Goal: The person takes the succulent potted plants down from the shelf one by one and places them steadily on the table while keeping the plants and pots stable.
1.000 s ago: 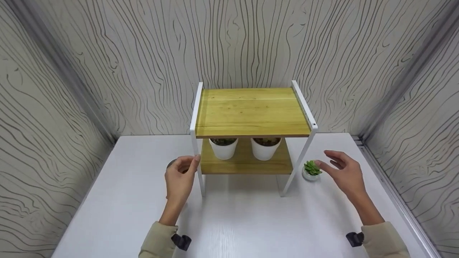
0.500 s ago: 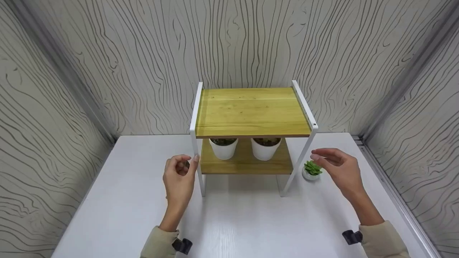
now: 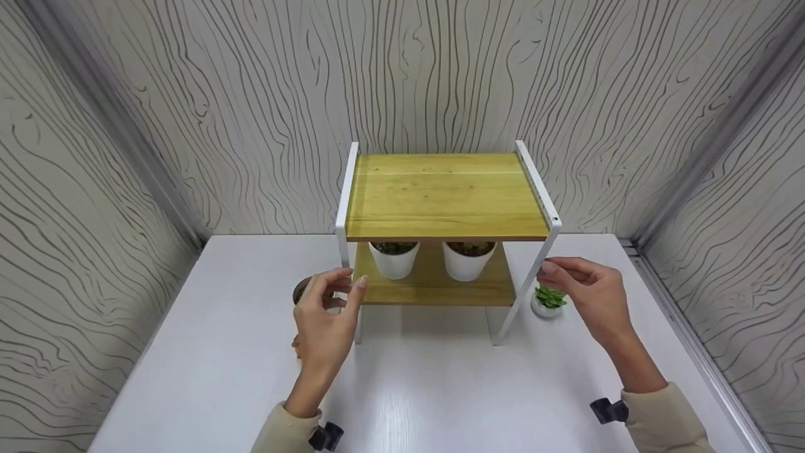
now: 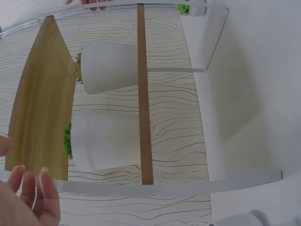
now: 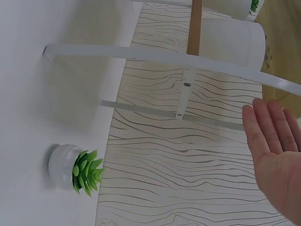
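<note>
A two-tier shelf rack (image 3: 446,195) with wooden boards and a white frame stands in the middle of the head view. My left hand (image 3: 327,321) is at its left front leg (image 3: 344,248), thumb apart from the loosely bent fingers. In the left wrist view, those fingers (image 4: 44,193) overlap the white frame without closing round it. My right hand (image 3: 594,299) has its fingertips right at the right front leg (image 3: 527,280). Its fingers (image 5: 270,125) look straight in the right wrist view. Two white plant pots (image 3: 395,261) sit on the lower board (image 3: 434,294).
A small green succulent (image 3: 549,301) in a white pot stands on the white table (image 3: 427,390), just right of the rack. Partly hidden behind my left hand are a dark-topped round object (image 3: 303,290) and a small brown piece (image 3: 295,346). Wood-patterned panels (image 3: 434,75) enclose the table.
My right hand has moved left, from above the succulent to the rack's right leg. My left hand has shifted slightly right, its thumb now past the left leg. The rack shows only a slight view shift.
</note>
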Tool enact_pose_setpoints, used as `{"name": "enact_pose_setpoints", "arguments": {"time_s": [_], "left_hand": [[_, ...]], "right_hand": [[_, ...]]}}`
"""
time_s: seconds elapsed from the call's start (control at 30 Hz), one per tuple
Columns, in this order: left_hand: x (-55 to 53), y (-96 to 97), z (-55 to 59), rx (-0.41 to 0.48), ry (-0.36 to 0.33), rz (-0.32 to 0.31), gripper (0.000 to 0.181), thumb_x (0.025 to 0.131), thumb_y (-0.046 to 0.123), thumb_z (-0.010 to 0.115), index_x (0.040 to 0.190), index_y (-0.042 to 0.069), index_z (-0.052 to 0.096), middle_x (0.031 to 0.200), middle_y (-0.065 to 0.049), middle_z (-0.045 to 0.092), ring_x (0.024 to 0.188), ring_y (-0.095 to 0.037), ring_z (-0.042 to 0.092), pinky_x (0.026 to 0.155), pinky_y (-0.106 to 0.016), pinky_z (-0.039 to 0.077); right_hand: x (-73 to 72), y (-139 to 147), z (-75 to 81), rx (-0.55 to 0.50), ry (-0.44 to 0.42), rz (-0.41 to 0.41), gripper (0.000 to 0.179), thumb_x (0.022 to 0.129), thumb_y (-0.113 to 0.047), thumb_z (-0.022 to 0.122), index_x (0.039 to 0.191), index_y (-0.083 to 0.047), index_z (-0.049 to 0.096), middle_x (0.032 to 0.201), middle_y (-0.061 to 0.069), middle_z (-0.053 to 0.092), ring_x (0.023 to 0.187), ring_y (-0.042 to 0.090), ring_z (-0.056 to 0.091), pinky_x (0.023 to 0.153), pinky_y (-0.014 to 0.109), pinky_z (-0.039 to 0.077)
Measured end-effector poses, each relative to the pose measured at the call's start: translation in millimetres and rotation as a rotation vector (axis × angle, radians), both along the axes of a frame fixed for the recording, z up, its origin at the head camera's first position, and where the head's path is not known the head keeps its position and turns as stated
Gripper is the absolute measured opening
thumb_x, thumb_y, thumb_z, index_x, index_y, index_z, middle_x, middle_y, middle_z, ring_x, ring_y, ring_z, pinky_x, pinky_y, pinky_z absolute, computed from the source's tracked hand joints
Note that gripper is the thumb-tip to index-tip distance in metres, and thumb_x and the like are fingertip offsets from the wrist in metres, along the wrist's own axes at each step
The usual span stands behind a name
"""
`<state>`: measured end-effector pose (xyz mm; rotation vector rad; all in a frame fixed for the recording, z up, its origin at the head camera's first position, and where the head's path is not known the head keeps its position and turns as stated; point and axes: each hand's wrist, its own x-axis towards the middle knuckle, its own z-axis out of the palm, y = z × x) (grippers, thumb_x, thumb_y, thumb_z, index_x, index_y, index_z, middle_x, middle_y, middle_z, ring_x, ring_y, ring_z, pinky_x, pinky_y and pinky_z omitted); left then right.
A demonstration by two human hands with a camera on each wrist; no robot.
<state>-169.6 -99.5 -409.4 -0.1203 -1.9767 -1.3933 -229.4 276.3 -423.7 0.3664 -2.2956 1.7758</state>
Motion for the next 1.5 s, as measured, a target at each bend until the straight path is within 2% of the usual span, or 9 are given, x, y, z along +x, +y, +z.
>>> {"name": "enact_pose_setpoints", "arguments": {"time_s": [0.1,0.17,0.47,0.6,0.77,0.87,1.0,1.3,1.5], "left_hand": [[7.3,4.1,10.5,-0.004,-0.011,-0.009,0.021,0.081,0.014,0.070,0.100,0.008,0.063,0.089,0.000,0.061,0.080,-0.014,0.059,0.061,-0.025,0.052],[8.3,5.2,11.9,-0.006,-0.020,-0.015,0.022,0.081,0.013,0.070,0.101,0.007,0.063,0.090,-0.001,0.063,0.081,-0.014,0.060,0.062,-0.026,0.052],[-7.4,1.0,-16.0,-0.030,-0.029,-0.078,0.039,0.074,0.032,0.076,0.107,0.015,0.065,0.101,0.003,0.064,0.088,-0.017,0.063,0.065,-0.027,0.055],[-8.4,4.3,-17.8,-0.038,-0.059,-0.133,0.047,0.073,0.033,0.077,0.113,0.013,0.062,0.106,0.001,0.063,0.093,-0.016,0.062,0.070,-0.028,0.054],[-7.8,12.1,-15.4,-0.102,-0.180,-0.184,0.066,0.069,0.038,0.078,0.124,0.012,0.054,0.116,-0.003,0.057,0.103,-0.020,0.059,0.080,-0.028,0.051],[-8.2,16.3,-12.9,-0.144,-0.246,-0.182,0.073,0.068,0.042,0.078,0.128,0.010,0.050,0.122,-0.005,0.054,0.109,-0.021,0.056,0.085,-0.030,0.049],[-11.5,20.7,-9.2,-0.185,-0.283,-0.151,0.075,0.070,0.042,0.077,0.129,0.005,0.048,0.126,-0.009,0.054,0.112,-0.023,0.054,0.088,-0.036,0.048],[-24.5,33.1,1.1,-0.194,-0.277,-0.107,0.077,0.071,0.037,0.077,0.132,0.005,0.043,0.123,-0.010,0.054,0.112,-0.026,0.053,0.092,-0.041,0.044],[-37.6,40.7,7.0,-0.145,-0.278,-0.066,0.080,0.067,0.032,0.080,0.132,0.007,0.040,0.119,-0.011,0.054,0.106,-0.026,0.054,0.089,-0.041,0.042]], "right_hand": [[0.3,-1.7,0.9,-0.003,0.007,-0.001,0.029,0.087,-0.020,0.062,0.109,-0.001,0.064,0.100,0.021,0.065,0.090,0.030,0.065,0.079,0.034,0.050],[0.9,-2.8,1.4,0.001,0.014,-0.006,0.028,0.088,-0.021,0.062,0.108,-0.002,0.064,0.100,0.022,0.065,0.090,0.029,0.065,0.079,0.032,0.050],[1.1,-9.3,5.0,-0.030,0.048,0.001,0.027,0.088,-0.016,0.061,0.107,0.003,0.063,0.097,0.018,0.067,0.089,0.029,0.065,0.079,0.029,0.051],[0.6,-12.3,6.3,-0.038,0.038,-0.008,0.028,0.088,-0.019,0.061,0.107,0.002,0.064,0.097,0.015,0.068,0.090,0.026,0.066,0.080,0.029,0.051],[0.9,-14.5,7.3,-0.040,0.037,-0.008,0.029,0.088,-0.020,0.061,0.107,0.002,0.064,0.096,0.013,0.068,0.090,0.025,0.066,0.080,0.030,0.051],[1.2,-15.6,8.3,-0.032,0.050,-0.001,0.028,0.089,-0.019,0.060,0.107,0.002,0.064,0.097,0.015,0.068,0.090,0.027,0.065,0.080,0.028,0.051],[0.7,-17.9,9.8,-0.030,0.051,-0.002,0.026,0.089,-0.019,0.060,0.106,0.000,0.065,0.097,0.016,0.068,0.089,0.028,0.066,0.080,0.027,0.051],[-0.3,-21.5,11.3,-0.072,0.058,0.020,0.027,0.087,-0.016,0.063,0.105,0.004,0.064,0.095,0.020,0.067,0.089,0.029,0.065,0.078,0.029,0.050],[-1.1,-21.3,10.0,-0.124,0.049,0.006,0.028,0.087,-0.015,0.063,0.102,0.008,0.063,0.093,0.021,0.067,0.088,0.031,0.065,0.078,0.032,0.051]]}}
